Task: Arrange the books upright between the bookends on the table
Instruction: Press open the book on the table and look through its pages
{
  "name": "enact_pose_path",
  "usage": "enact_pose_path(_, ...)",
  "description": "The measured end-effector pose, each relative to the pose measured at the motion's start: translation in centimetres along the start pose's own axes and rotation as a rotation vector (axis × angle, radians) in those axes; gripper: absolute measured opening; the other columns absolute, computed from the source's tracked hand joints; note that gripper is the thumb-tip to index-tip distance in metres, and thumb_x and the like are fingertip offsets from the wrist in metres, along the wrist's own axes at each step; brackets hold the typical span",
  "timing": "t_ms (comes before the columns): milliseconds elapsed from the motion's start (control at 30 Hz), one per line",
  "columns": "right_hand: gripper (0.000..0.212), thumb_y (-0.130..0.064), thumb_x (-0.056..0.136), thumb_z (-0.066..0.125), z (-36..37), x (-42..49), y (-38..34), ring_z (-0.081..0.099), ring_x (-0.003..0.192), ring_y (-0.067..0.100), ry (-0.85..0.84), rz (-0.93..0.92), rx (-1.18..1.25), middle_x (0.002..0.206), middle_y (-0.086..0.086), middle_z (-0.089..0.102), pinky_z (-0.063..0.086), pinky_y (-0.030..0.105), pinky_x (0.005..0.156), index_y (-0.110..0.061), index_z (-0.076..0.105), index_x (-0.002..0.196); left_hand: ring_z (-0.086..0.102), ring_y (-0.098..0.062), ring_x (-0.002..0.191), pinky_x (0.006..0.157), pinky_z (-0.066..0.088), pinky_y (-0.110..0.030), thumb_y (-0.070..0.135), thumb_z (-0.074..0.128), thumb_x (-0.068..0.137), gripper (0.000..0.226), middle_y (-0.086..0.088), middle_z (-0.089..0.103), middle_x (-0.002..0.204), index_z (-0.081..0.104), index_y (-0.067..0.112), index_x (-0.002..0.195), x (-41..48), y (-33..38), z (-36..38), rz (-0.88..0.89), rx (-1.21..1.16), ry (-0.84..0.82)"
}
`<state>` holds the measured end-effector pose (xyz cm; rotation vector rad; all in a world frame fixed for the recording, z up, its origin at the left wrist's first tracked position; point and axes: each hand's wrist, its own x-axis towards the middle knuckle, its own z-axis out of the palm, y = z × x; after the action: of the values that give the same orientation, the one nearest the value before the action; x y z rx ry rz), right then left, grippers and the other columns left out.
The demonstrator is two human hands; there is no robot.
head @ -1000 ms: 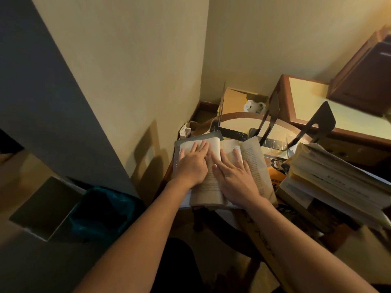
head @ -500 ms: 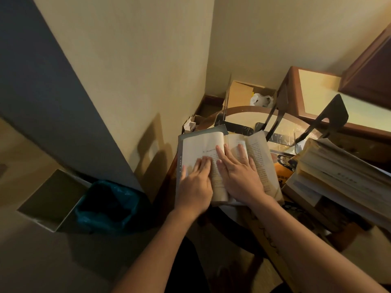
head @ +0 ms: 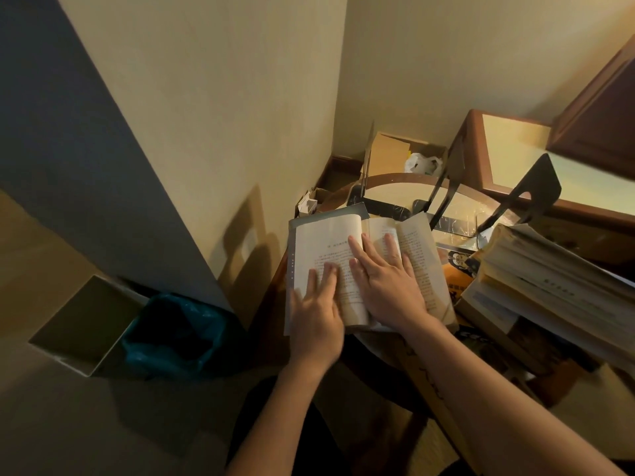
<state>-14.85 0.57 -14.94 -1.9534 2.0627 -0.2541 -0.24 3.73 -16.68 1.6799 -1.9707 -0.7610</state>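
Right now we lay both hands flat on the open book, which lies face up at the near left edge of the round table. Our left hand rests with straight fingers low on the left page. Our right hand spreads across the middle fold. Neither grips anything. Black bookends stand behind the book, and a leaning stack of books sits just to the right.

You can't read any text: the print on the open book and on the stacked books is too blurred.
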Motion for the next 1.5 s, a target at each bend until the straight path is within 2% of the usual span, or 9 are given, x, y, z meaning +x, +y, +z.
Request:
enact_pose_path(100,0.055,-0.058,0.104,0.013,0.0,0.0,0.0,-0.027,0.148,0.02,-0.003,-0.003,-0.011,0.164,-0.018,-0.006,-0.019,0.044,0.117,-0.049,-0.004,0.155,0.007,-0.016,0.153,0.126,0.001,-0.051,0.023,0.035,0.107,0.056,0.005,0.019,0.163,0.016,0.03,0.159,-2.2,0.3,0.1,0.009,0.012,0.048)
enact_pose_path(267,0.055,-0.059,0.103,0.011,-0.1,0.0,-0.1,-0.026,0.148,0.019,0.0,0.001,0.005,0.164,-0.019,-0.006,-0.014,0.047,0.121,-0.049,-0.004,0.155,0.014,-0.022,0.154,0.124,0.007,-0.057,0.036,0.016,0.107,0.053,-0.001,0.026,0.164,0.016,0.031,0.16,3.3,0.4,-0.6,-0.002,0.104,-0.037)
enact_pose_path(533,0.053,-0.059,0.103,0.01,-0.1,-0.1,-0.2,-0.026,0.149,0.017,0.002,0.013,0.028,0.164,-0.02,-0.005,-0.011,0.047,0.122,-0.051,-0.003,0.154,0.018,-0.025,0.154,0.124,0.013,-0.057,0.037,0.019,0.108,0.051,-0.006,0.026,0.165,0.021,0.032,0.159,8.5,-0.7,-0.9,0.047,0.11,-0.042)
enact_pose_path(667,0.054,-0.059,0.103,0.011,0.0,-0.1,-0.2,-0.025,0.149,0.017,0.015,0.015,0.013,0.164,-0.02,-0.005,-0.012,0.046,0.122,-0.051,-0.003,0.154,0.012,-0.022,0.155,0.124,0.015,-0.055,0.044,0.012,0.103,0.057,0.002,0.025,0.165,0.021,0.033,0.158,3.9,-1.2,0.3,0.028,-0.01,-0.003)
enact_pose_path(833,0.054,-0.06,0.103,0.011,0.2,-0.1,-0.2,-0.028,0.148,0.018,0.022,0.021,-0.009,0.163,-0.02,-0.008,-0.018,0.045,0.119,-0.052,-0.006,0.154,-0.005,-0.008,0.143,0.126,0.012,-0.05,0.025,0.033,0.108,0.051,0.02,0.004,0.151,0.02,0.036,0.156,-1.5,-0.4,0.6,0.003,-0.091,0.049)
enact_pose_path(1067,0.054,-0.061,0.103,0.011,0.3,-0.1,-0.1,-0.026,0.149,0.017,0.037,0.013,0.004,0.164,-0.02,-0.005,-0.015,0.044,0.12,-0.051,-0.004,0.154,0.009,-0.022,0.155,0.125,0.008,-0.055,0.044,0.012,0.101,0.057,0.0,0.026,0.165,0.021,0.038,0.157,5.5,-1.5,0.5,0.01,-0.002,0.008)
enact_pose_path(1200,0.054,-0.061,0.102,0.01,0.4,0.1,-0.1,-0.026,0.149,0.017,0.04,0.02,-0.001,0.164,-0.02,-0.005,-0.017,0.043,0.119,-0.052,-0.005,0.154,0.011,-0.025,0.155,0.124,0.01,-0.056,0.038,0.021,0.108,0.05,-0.004,0.025,0.165,0.022,0.037,0.158,8.8,-1.3,-0.1,0.028,0.023,-0.009)
enact_pose_path(1400,0.055,-0.062,0.102,0.011,0.3,0.0,0.0,-0.027,0.148,0.019,0.023,0.011,-0.013,0.163,-0.019,-0.008,-0.019,0.043,0.117,-0.052,-0.007,0.153,-0.006,-0.022,0.155,0.124,0.0,-0.058,0.049,0.023,0.103,0.058,0.008,0.007,0.168,0.012,0.035,0.159,5.6,-2.9,0.5,-0.011,-0.009,-0.014)
enact_pose_path(1500,0.055,-0.061,0.102,0.011,0.2,0.0,0.1,-0.027,0.148,0.019,0.017,0.005,-0.009,0.164,-0.018,-0.007,-0.02,0.044,0.116,-0.051,-0.005,0.154,-0.006,-0.026,0.155,0.121,0.016,-0.054,0.062,0.031,0.095,0.068,0.004,-0.005,0.169,0.011,0.042,0.157,3.5,-3.3,0.0,-0.108,-0.128,-0.082)
